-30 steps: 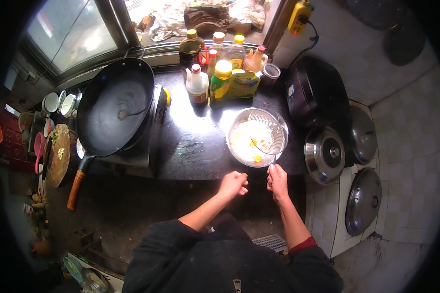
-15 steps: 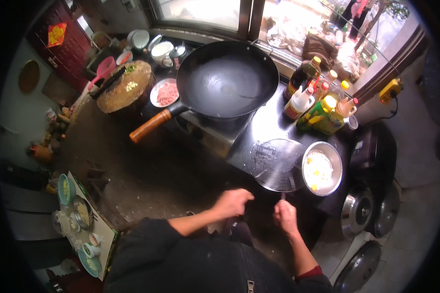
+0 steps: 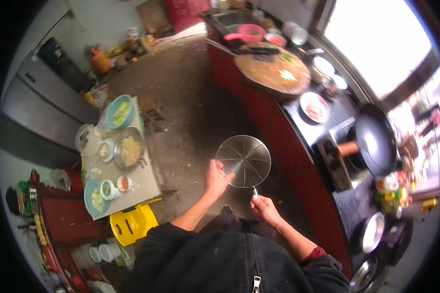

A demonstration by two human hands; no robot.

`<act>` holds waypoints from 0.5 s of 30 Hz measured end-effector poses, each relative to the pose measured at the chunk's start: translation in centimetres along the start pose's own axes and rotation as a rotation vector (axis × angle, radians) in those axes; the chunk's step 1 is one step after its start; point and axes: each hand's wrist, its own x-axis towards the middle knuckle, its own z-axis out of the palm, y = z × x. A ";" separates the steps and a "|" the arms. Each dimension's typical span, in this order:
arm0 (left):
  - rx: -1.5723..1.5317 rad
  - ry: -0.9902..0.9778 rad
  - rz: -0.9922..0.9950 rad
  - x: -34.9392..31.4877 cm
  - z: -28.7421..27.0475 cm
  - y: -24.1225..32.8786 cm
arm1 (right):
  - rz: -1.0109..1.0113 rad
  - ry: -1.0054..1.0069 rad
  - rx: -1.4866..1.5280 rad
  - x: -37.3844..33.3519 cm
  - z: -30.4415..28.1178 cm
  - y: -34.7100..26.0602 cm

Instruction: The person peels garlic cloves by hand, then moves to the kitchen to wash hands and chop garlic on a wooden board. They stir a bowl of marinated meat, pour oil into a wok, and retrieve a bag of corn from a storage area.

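Strainer (image 3: 249,155), round and wire-meshed: where is it?

"Raised before me above the bare floor (image 3: 186,97), between the table (image 3: 144,178) on my left and the dark counter (image 3: 351,210) on my right."

"And the grip?"

"My right hand (image 3: 266,210) is wrapped around its metal handle (image 3: 254,192), just below the rim. My left hand (image 3: 217,181) is half-curled at the mesh's left side, thumb spread from the fingers; whether it pinches the rim, I can't tell."

"What lines the counter?"

"A black wok (image 3: 376,139) sits on the stove (image 3: 341,181), near a plate (image 3: 311,120) of pink meat (image 3: 315,106) and a round chopping board (image 3: 259,80)."

"And the table?"

"Several bowls, among them a teal bowl (image 3: 109,115) at the far end. A yellow stool (image 3: 138,222) stands just beside the near edge."
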 end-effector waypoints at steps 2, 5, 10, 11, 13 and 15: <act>0.051 0.224 0.077 2.8 -4.2 -1.3 | -0.016 -0.028 -0.047 4.6 3.9 -2.0; 0.280 0.286 0.003 7.5 -10.0 -2.9 | 0.028 -0.017 -0.147 10.6 7.1 -5.3; 0.758 0.419 0.148 18.2 -17.4 -3.4 | -0.065 0.079 -0.520 22.1 9.3 -12.7; 0.749 0.503 0.193 20.9 -18.8 -2.9 | -0.079 0.094 -0.515 24.5 9.3 -15.0; 0.549 0.619 0.260 26.7 -21.9 -1.9 | -0.209 0.060 -0.425 29.6 9.0 -20.3; 0.565 0.660 0.240 32.3 -25.4 -0.5 | -0.211 -0.010 -0.152 34.5 8.1 -26.0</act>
